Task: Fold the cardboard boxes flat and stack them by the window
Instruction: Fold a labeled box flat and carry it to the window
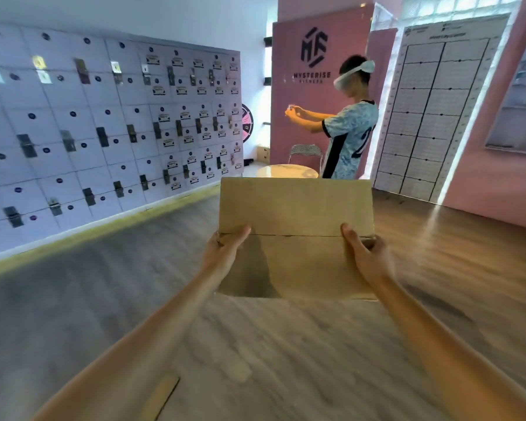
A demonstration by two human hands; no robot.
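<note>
A plain brown cardboard box is held up in front of me at arm's length, above the floor. Its near face shows a horizontal crease across the middle. My left hand grips its left edge at the crease, thumb on the front. My right hand grips the right edge at the same height. Another strip of cardboard shows at the bottom of the view, between my arms.
A wall of white lockers runs along the left. A person in a headset stands ahead beside a round table and a chair. A pink panel and glass-block window lie beyond. Wood floor spreads to the right.
</note>
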